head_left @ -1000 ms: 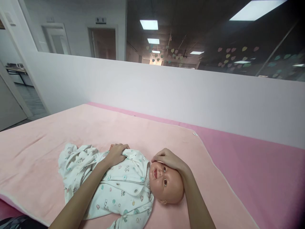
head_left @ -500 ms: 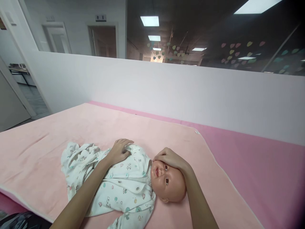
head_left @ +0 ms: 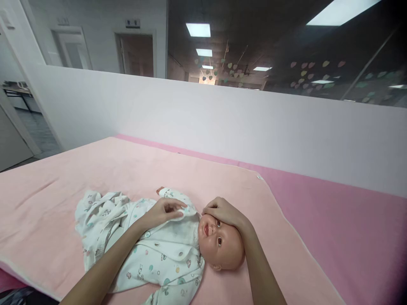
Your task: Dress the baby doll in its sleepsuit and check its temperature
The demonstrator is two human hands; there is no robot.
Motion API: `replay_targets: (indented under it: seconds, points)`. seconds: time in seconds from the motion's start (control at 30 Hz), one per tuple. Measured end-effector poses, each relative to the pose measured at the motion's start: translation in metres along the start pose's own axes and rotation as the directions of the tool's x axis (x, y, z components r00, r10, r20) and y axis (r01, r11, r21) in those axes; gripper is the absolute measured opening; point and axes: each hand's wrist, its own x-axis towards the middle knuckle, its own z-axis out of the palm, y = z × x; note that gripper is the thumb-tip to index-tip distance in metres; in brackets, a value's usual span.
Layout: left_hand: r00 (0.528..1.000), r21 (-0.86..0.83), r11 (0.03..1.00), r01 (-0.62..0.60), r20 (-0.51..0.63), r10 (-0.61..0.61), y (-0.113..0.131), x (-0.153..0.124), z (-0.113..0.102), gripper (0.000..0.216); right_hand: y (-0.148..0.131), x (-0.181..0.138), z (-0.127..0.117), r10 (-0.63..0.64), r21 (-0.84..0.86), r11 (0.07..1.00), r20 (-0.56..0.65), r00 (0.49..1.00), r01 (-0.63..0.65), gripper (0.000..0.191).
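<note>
A baby doll point(head_left: 222, 248) lies on its back on a pale pink blanket point(head_left: 127, 173), its head to the right. It wears a white printed romper point(head_left: 159, 254). My left hand point(head_left: 163, 210) rests on the doll's chest and pinches the romper's front edge near the collar, pulling it back. My right hand point(head_left: 224, 213) is cupped over the top of the doll's head, fingers curled on the forehead. The doll's far sleeve point(head_left: 171, 194) lies on the blanket beyond my left hand.
The blanket covers a darker pink mattress point(head_left: 343, 220) that shows along the right and far side. A low white partition wall point(head_left: 222, 123) with dark glass above it runs behind the bed. An open doorway point(head_left: 19, 118) is at far left.
My left hand slid from the doll's far shoulder toward the collar and closed on the romper's edge, lifting it open. My right hand stayed on the head.
</note>
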Motion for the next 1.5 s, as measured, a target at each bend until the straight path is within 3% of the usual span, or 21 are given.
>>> replay_targets:
  seconds: [0.1,0.17,0.37,0.5,0.6,0.67,0.77,0.87,1.0,1.17,1.37,1.43,1.5]
  points:
    - [0.970,-0.138,0.990,0.014,-0.237,-0.046,-0.009,0.004,-0.011,0.045,-0.016,-0.003,0.004,0.027,-0.265,0.963,-0.119,0.992,-0.058,0.028]
    - [0.957,-0.216,0.976,0.009,-0.281,-0.071,-0.014,0.006,-0.016,0.047,-0.032,-0.005,0.012,0.048,-0.474,0.868,-0.221,0.974,-0.150,0.029]
    - [0.971,-0.184,0.983,0.010,-0.231,-0.053,-0.011,0.005,-0.019,0.042,-0.063,0.006,0.064,-0.062,-0.762,0.635,-0.213,0.975,-0.127,0.029]
    - [0.993,-0.213,0.975,0.066,-0.080,-0.085,-0.002,-0.002,-0.018,0.041,-0.064,0.014,0.082,-0.038,-0.787,0.600,-0.211,0.977,-0.146,0.024]
    - [0.991,-0.295,0.946,0.131,0.040,-0.125,0.002,-0.005,-0.017,0.039,-0.068,0.002,0.064,-0.091,-0.759,0.642,-0.213,0.973,-0.106,0.022]
    - [0.987,-0.335,0.929,0.158,0.074,-0.141,0.002,-0.006,-0.017,0.034,-0.071,-0.017,0.039,-0.152,-0.676,0.733,-0.272,0.950,-0.077,0.029]
    - [0.990,-0.309,0.942,0.131,0.080,-0.112,0.000,-0.005,-0.017,0.024,-0.073,-0.049,0.000,-0.179,-0.333,0.943,-0.481,0.858,0.010,0.037]
    - [0.992,-0.284,0.953,0.103,0.095,-0.079,-0.003,-0.004,-0.018,0.021,-0.069,-0.067,-0.023,-0.210,-0.146,0.977,-0.582,0.786,0.153,0.038]
    - [0.992,-0.235,0.968,0.088,0.104,-0.065,-0.004,-0.003,-0.018,0.028,-0.065,-0.067,-0.026,-0.236,0.013,0.943,-0.678,0.696,0.333,0.033]
    - [0.992,-0.073,0.994,0.086,0.101,-0.079,-0.001,-0.002,-0.011,0.042,-0.069,-0.062,-0.019,-0.270,0.034,0.923,-0.650,0.710,0.383,0.031]
    - [0.962,0.179,0.984,0.013,0.265,-0.060,0.008,-0.005,-0.007,0.043,-0.075,-0.070,-0.016,-0.287,0.014,0.925,-0.632,0.720,0.381,0.030]
    - [0.950,0.249,0.969,0.002,0.301,-0.079,0.013,-0.006,-0.007,0.043,-0.079,-0.077,-0.016,-0.288,0.016,0.926,-0.611,0.737,0.376,0.029]
    - [0.949,0.287,0.958,-0.017,0.306,-0.075,0.016,-0.008,-0.007,0.044,-0.080,-0.086,-0.016,-0.271,0.053,0.932,-0.556,0.786,0.359,0.031]
